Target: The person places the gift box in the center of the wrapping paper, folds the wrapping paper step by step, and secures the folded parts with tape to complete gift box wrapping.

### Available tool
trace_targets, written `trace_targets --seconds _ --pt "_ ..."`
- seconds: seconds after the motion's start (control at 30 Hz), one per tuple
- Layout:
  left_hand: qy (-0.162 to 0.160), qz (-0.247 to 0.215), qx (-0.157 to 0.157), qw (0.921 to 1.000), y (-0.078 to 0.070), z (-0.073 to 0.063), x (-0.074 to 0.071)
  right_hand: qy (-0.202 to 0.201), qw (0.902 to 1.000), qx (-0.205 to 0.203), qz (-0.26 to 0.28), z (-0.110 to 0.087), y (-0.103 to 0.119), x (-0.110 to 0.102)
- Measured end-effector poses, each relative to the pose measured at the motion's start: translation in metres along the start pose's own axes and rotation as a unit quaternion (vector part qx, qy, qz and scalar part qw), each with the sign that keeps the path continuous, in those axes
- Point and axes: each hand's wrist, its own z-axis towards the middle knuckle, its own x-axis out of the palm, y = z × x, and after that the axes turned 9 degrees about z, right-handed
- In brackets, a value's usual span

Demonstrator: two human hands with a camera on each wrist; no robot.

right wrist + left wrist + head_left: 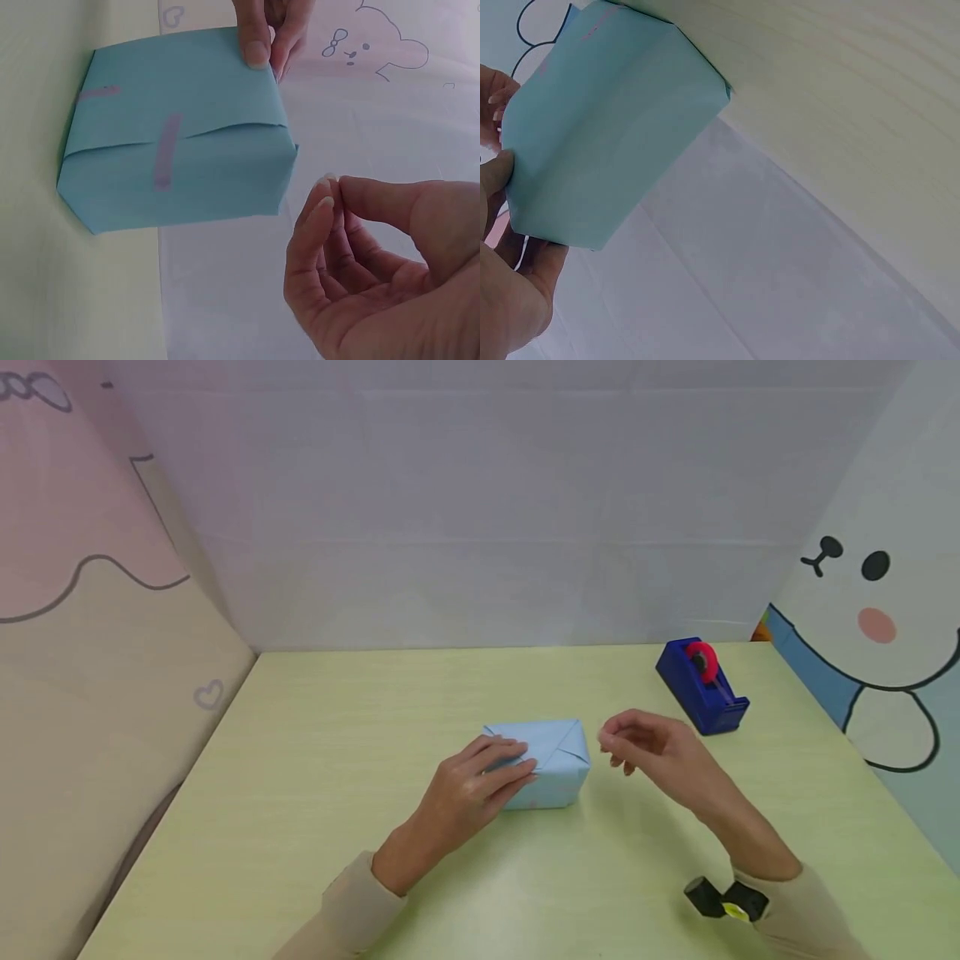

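A small box wrapped in light blue paper (555,781) stands on the table, folded flaps on its top. My left hand (468,781) grips it from the left, fingers over the top. The right wrist view shows that hand's thumb (256,54) against a side face. Pinkish tape (166,154) crosses a paper seam there, and a shorter strip (97,93) lies near an edge. Just right of the box, apart from it, my right hand (652,752) hovers with curled fingers, thumb and index tips together. Whether something thin lies between them is not visible.
A blue tape dispenser (701,689) with a red-cored roll (702,662) stands at the table's back right, beyond my right hand. The pale yellow-green table (360,718) meets a grey-white sheet (480,527) at its back edge. Printed cloths hang at both sides.
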Motion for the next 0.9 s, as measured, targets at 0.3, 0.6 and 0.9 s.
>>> trace_targets --seconds 0.3,0.6,0.9 --pt "-0.004 0.003 0.001 1.0 0.0 0.001 -0.001 0.045 0.9975 -0.002 0.054 0.001 0.012 0.024" --pt "0.002 0.004 -0.01 0.9999 -0.001 0.001 -0.001 0.066 0.9955 0.001 0.068 0.007 0.015 0.047" --pt "0.027 -0.001 -0.044 0.9987 -0.003 -0.001 -0.001 0.073 0.9939 0.009 0.082 0.007 0.014 0.063"
